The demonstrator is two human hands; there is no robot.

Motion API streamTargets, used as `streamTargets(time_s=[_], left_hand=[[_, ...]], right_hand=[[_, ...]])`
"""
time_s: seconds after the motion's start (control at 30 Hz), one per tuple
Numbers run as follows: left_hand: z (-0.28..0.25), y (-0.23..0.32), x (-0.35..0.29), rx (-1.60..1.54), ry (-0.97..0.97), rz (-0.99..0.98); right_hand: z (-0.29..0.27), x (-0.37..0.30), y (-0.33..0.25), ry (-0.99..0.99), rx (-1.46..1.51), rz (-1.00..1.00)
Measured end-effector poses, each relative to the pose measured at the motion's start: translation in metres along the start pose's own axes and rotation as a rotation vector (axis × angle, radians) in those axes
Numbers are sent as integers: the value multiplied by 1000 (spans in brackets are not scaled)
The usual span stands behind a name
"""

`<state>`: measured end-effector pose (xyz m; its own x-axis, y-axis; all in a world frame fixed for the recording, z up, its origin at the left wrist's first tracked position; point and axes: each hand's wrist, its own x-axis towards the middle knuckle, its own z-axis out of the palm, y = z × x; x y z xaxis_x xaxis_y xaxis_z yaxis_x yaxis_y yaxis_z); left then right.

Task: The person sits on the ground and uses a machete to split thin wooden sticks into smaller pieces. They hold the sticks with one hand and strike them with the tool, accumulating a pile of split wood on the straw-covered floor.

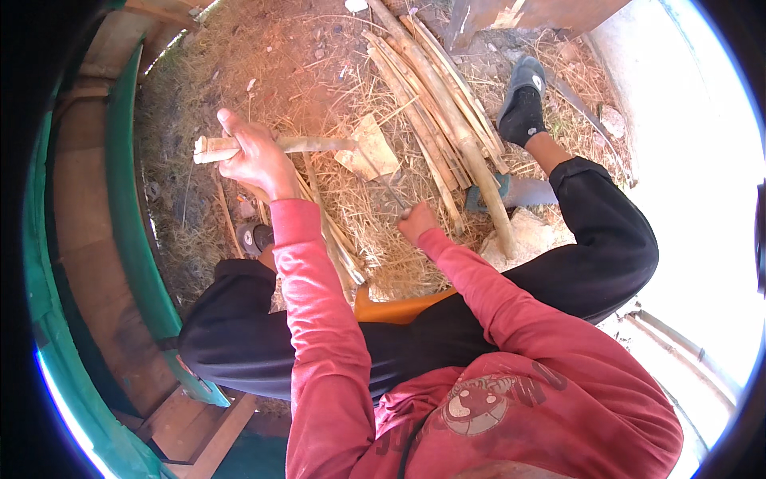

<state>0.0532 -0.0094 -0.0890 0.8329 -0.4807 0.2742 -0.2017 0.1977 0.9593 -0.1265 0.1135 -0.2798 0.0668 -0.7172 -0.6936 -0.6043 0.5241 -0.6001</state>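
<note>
My left hand (259,160) is closed round a pale wooden stick (315,144), thumb raised. The stick lies roughly level, with a short end past the fist and a longer end pointing right. Lower and to the right, my right hand (419,222) is closed on a long, thin, dark knife (388,185), its handle hidden in the fist. The narrow blade slants up and left, and its far end meets or overlaps the stick's right end; contact is hard to tell. Below that end, a flat pale slab (369,152), wood or stone, rests on the straw.
A pile of long poles and split sticks (435,96) lies right of centre, close to my shod right foot (523,92). More sticks (331,239) lie between my legs, before an orange seat (399,308). Green-edged wooden framing (120,191) stands left; a pale wall (686,160) bounds the right.
</note>
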Motion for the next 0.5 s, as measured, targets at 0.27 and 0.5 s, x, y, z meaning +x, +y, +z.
streamTargets(time_s=[0.27,0.5], left_hand=[[-17,-11,10,-26,92,74],[-7,-2,0,41,94,-9]], right_hand=[[-13,-17,-18,19,-89,-145],[15,-4,23,199,-206,-144]])
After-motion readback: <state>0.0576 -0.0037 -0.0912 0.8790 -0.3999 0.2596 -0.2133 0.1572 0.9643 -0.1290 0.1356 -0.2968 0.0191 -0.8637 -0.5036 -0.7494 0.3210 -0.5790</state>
